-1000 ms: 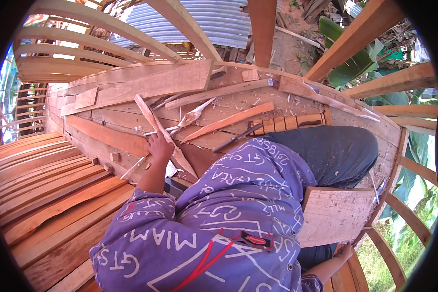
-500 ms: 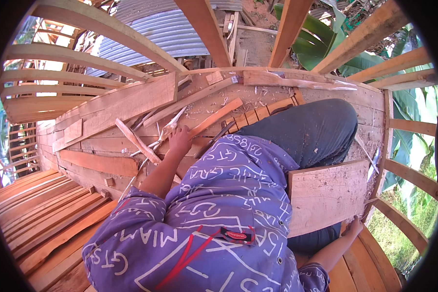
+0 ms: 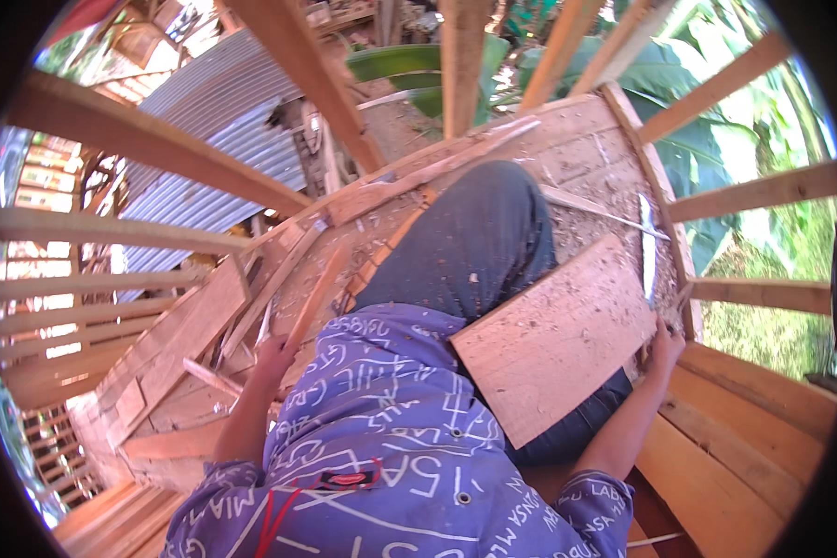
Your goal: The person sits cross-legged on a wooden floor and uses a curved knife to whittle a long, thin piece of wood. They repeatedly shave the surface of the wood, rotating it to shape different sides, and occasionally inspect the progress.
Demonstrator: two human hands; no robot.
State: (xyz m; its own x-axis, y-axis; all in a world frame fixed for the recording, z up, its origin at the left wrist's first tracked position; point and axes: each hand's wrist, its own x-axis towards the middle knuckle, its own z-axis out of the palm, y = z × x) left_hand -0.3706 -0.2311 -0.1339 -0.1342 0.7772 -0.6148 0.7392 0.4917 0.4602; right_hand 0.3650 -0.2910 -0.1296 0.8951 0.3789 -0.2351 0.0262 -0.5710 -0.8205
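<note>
My left hand (image 3: 274, 353) is closed at the near end of a narrow reddish wooden strip (image 3: 322, 290), which slants up and away over the floor. My right hand (image 3: 665, 346) is low at the right, beside the lower end of a pale, shiny blade (image 3: 648, 249). Its fingers are partly hidden, so a grip on the blade's handle cannot be made out. A wide wooden board (image 3: 553, 339) rests tilted across my legs, with wood chips scattered on top. My bent knee (image 3: 493, 209) rises just beyond it.
Wooden posts and rails (image 3: 339, 112) surround the plank floor. A large board (image 3: 191, 339) and offcuts lie at the left. A thin stick (image 3: 595, 209) lies near the blade. Stacked planks (image 3: 730, 465) are at lower right; corrugated roofing (image 3: 209, 158) and large leaves are outside.
The view has turned to the right. My right hand has moved from the board's lower corner up to the blade's lower end. My left hand stays at the strip's end.
</note>
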